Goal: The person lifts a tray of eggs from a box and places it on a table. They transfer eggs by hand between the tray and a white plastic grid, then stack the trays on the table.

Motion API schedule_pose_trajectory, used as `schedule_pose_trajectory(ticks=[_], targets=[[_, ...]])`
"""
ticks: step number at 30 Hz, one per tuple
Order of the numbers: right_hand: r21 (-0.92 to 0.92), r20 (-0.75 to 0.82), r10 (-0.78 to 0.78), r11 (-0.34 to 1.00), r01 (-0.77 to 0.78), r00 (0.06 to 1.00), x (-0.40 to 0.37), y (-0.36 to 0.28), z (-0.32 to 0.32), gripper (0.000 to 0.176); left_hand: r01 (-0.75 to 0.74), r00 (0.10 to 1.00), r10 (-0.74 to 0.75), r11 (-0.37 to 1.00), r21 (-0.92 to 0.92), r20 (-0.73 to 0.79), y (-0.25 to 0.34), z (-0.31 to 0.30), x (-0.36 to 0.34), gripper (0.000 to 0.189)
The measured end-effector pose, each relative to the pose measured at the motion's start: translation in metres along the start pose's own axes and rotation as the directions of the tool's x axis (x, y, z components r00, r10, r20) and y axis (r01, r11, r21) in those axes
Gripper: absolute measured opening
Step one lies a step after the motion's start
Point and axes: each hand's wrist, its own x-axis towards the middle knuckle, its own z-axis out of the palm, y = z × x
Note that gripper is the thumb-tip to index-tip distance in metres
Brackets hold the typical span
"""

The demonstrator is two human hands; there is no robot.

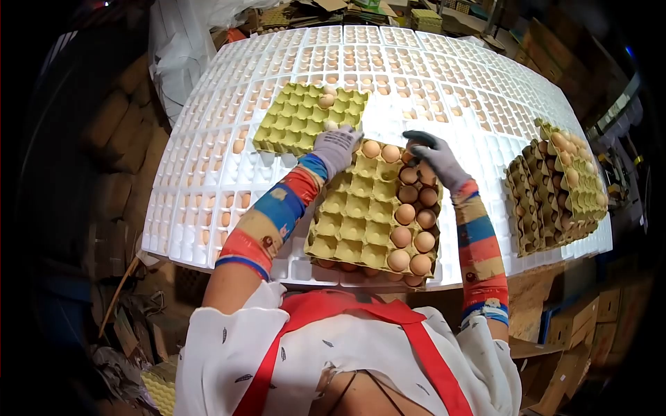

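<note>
A yellow-green egg carton tray (350, 225) lies in front of me on the white grid surface (444, 83). Brown eggs (409, 215) fill its right column and part of its far row. My left hand (338, 147), in a grey glove, rests at the tray's far left corner, and an egg seems to sit at its fingertips. My right hand (433, 158), also gloved, is closed over eggs at the tray's far right corner. A second green tray (309, 116) lies further back with two eggs (327, 97) in it.
White plastic grid trays holding scattered eggs cover the whole table. A stack of filled carton trays (558, 187) stands at the right edge. Cardboard boxes (555, 333) crowd the floor on the right, and boxes and debris lie to the left.
</note>
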Motion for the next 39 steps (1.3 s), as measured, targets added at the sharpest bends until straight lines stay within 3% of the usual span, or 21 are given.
schedule_pose_trajectory(ticks=[2, 4, 5, 7, 9, 11, 13, 14, 17, 19, 21, 22, 23, 25, 28, 31, 32, 33, 35, 37, 39], targets=[[-0.810, -0.055, -0.107, 0.586, 0.018, 0.993, 0.011, -0.023, 0.024, 0.045, 0.075, 0.994, -0.063, 0.988, -0.132, 0.093, -0.003, -0.001, 0.008, 0.052], [-0.970, -0.036, -0.017, 0.239, -0.031, 0.999, 0.022, -0.034, 0.047, 0.044, 0.216, 0.976, -0.201, 0.815, -0.537, 0.086, -0.017, -0.008, 0.002, 0.053], [-0.988, -0.040, 0.076, 0.144, -0.050, 0.996, 0.029, -0.037, 0.052, 0.044, 0.268, 0.955, -0.218, 0.325, -0.907, 0.204, -0.032, -0.001, 0.000, 0.054], [-0.932, -0.062, 0.032, 0.355, -0.069, 0.998, 0.030, -0.029, 0.041, 0.045, 0.159, 0.969, -0.127, -0.338, -0.927, 0.213, -0.030, -0.030, -0.020, 0.054], [-0.795, -0.187, -0.042, 0.594, -0.126, 0.982, 0.022, -0.029, 0.030, 0.041, 0.138, 0.986, -0.070, -0.152, -0.979, 0.150, -0.036, -0.023, -0.011, 0.060], [0.195, -0.196, 0.197, 0.968, -0.158, 0.961, 0.017, -0.022, 0.022, 0.048, 0.217, 0.972, -0.126, 0.805, -0.552, 0.198, -0.003, -0.039, 0.003, 0.057], [0.860, 0.140, 0.261, 0.445, -0.248, 0.955, 0.005, -0.026, 0.014, 0.058, 0.077, 0.981, -0.095, 0.990, 0.115, 0.167, 0.045, -0.045, 0.009, 0.047], [0.832, -0.035, 0.184, 0.550, -0.073, 0.982, -0.001, -0.018, 0.024, 0.059, 0.060, 0.967, -0.115, 0.971, 0.233, 0.229, 0.056, -0.034, 0.019, 0.044], [0.941, 0.273, 0.003, 0.207, -0.268, 0.962, -0.023, -0.019, 0.024, 0.066, 0.006, 0.948, -0.095, 0.959, 0.282, 0.303, 0.056, -0.010, 0.043, 0.037], [0.951, 0.239, 0.011, 0.201, -0.237, 0.971, -0.035, -0.019, 0.030, 0.066, 0.049, 0.956, -0.089, 0.987, 0.150, 0.278, 0.052, -0.040, 0.031, 0.038], [0.965, 0.136, 0.037, 0.222, -0.140, 0.990, -0.047, -0.023, 0.038, 0.063, 0.233, 0.969, -0.176, 0.887, -0.400, 0.174, 0.013, -0.021, 0.029, 0.046], [0.961, 0.113, 0.027, 0.252, -0.116, 0.993, -0.047, -0.019, 0.043, 0.062, 0.344, 0.938, -0.070, 0.296, -0.891, 0.339, 0.000, -0.021, 0.021, 0.051], [0.955, 0.090, 0.018, 0.282, -0.092, 0.996, -0.047, -0.015, 0.049, 0.060, 0.281, 0.958, 0.100, -0.171, -0.944, 0.267, -0.010, -0.017, 0.007, 0.053], [0.958, 0.149, -0.037, 0.252, -0.135, 0.988, -0.050, -0.018, 0.063, 0.059, 0.480, 0.867, 0.498, -0.850, -0.218, -0.032, -0.034, -0.003, -0.016, 0.057], [0.954, 0.230, -0.046, 0.208, -0.216, 0.972, -0.054, -0.041, 0.103, 0.060, 0.465, 0.877, 0.457, -0.885, 0.020, -0.149, -0.037, -0.018, -0.074, 0.063], [0.890, 0.193, 0.041, 0.414, -0.193, 0.980, -0.063, -0.051, 0.156, 0.052, 0.235, 0.966, 0.258, -0.918, -0.321, -0.032, -0.058, -0.014, -0.159, 0.060], [0.824, 0.188, 0.034, 0.539, -0.177, 0.981, -0.070, -0.061, 0.184, 0.050, 0.106, 0.994, 0.100, -0.787, -0.607, 0.044, -0.065, -0.013, -0.197, 0.057], [0.740, 0.183, 0.028, 0.655, -0.157, 0.983, -0.077, -0.071, 0.212, 0.048, -0.056, 0.981, -0.195, -0.336, -0.940, 0.011, -0.061, -0.030, -0.239, 0.051], [0.585, 0.098, 0.071, 0.803, -0.115, 0.993, -0.093, -0.088, 0.273, 0.046, -0.178, 0.952, -0.267, -0.097, -0.979, -0.146, -0.084, -0.068, -0.323, 0.047], [0.581, 0.353, 0.163, 0.734, -0.352, 0.922, -0.087, -0.083, 0.317, 0.041, 0.213, 0.873, -0.337, -0.386, -0.898, 0.352, -0.127, -0.073, -0.358, 0.047], [0.125, 0.506, 0.271, 0.916, -0.381, 0.819, -0.069, -0.076, 0.355, 0.045, 0.268, 0.710, -0.582, -0.297, -0.916, 0.397, -0.165, -0.067, -0.416, 0.044]])
